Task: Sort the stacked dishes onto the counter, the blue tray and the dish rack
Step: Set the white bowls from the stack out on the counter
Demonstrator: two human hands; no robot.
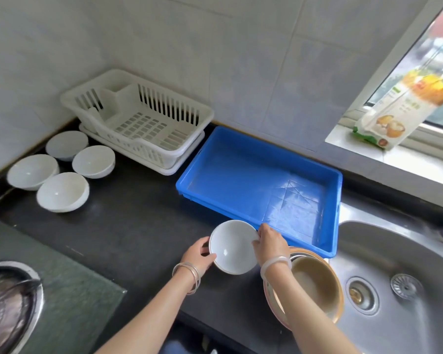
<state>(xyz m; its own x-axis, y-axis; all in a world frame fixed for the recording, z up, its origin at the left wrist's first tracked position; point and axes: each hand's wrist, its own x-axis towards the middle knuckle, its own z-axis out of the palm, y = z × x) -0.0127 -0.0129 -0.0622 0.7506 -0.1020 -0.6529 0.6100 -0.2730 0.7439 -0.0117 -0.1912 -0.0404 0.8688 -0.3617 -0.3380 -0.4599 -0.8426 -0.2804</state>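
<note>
Counter [138,226] | dish rack [164,106], tray [241,180] | right hand [270,245] grips bowl [232,245], masks stack [315,287], perhaps plates

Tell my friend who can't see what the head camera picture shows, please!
A left hand and a right hand hold a white bowl over a dark counter, next to a tan stack by the sink. Behind are a blue tray and a white rack; four other white dishes sit far left.

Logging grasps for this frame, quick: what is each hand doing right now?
Left hand: closed, holding the bowl by its left rim.
Right hand: closed, holding the same bowl by its right rim.
</note>
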